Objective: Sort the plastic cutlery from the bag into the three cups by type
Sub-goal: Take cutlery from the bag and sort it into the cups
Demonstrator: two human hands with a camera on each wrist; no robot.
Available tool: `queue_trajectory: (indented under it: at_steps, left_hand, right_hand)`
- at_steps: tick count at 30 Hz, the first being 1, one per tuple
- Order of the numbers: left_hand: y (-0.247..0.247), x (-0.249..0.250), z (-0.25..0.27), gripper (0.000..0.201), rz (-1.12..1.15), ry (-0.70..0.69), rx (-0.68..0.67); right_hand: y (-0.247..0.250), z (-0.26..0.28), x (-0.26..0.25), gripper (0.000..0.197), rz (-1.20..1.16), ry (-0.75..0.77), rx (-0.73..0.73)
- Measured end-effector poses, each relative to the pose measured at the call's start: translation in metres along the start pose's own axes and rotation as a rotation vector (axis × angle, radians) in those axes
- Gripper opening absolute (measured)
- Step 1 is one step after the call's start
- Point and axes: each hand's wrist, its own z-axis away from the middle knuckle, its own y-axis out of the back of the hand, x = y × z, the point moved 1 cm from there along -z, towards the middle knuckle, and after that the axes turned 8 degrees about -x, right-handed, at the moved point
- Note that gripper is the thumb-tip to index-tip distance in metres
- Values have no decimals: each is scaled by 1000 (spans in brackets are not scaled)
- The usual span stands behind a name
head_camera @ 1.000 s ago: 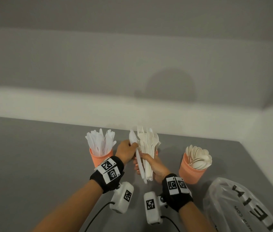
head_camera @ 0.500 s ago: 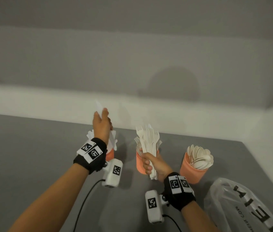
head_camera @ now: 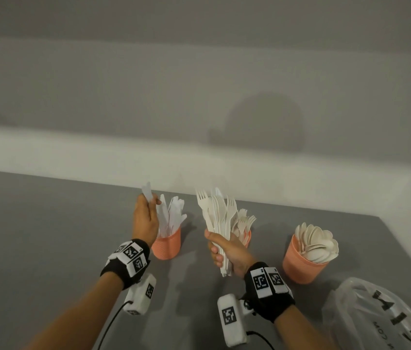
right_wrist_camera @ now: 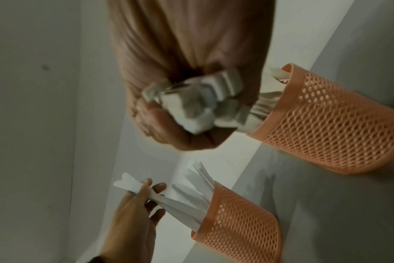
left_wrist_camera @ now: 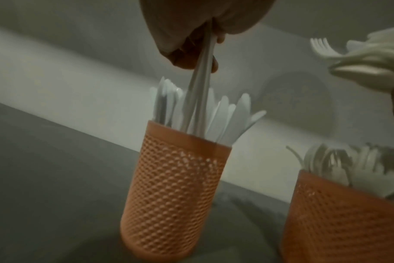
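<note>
My left hand pinches a white plastic knife upright over the left orange mesh cup. In the left wrist view the knife runs down from my fingers into that cup, among several other knives. My right hand grips a bundle of cream forks by the handles, tines up, just in front of the middle cup, which holds forks. The right cup is full of spoons.
A crumpled clear plastic bag with black lettering lies at the near right on the grey table. A white wall runs close behind the cups, and the table's right edge is near the spoon cup.
My left hand pulled a knife out of the bundle, carried it left and up, and has now lowered it into the knife cup. My right hand keeps the fork bundle almost in place.
</note>
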Motion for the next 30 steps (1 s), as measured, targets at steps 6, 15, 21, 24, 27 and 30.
queue_trajectory:
  at_steps: [6,15,21,24,27,30]
  left_hand:
    - [-1,-11,9,39,-241,-10,-109]
    - [0,-13,17,48,-700,-105,-255]
    - [-7,45,10,35,-304,-223,-91]
    - [-17,79,5,19,-121,-203,-136]
    - [-31,92,3,19,-174,-114,-249]
    - [-43,94,2,22,-225,-28,-313]
  right_hand:
    - [3,-3,-1,7,-17,-23,-12]
    - [0,-5,1,9,-28,-35,-49]
    - [0,-2,-1,11,-29,-19,-66]
    - [0,0,0,15,-51,-23,-69]
    - [1,3,-1,15,-51,-22,-59]
    - [4,6,-1,13,-38,-22,-41]
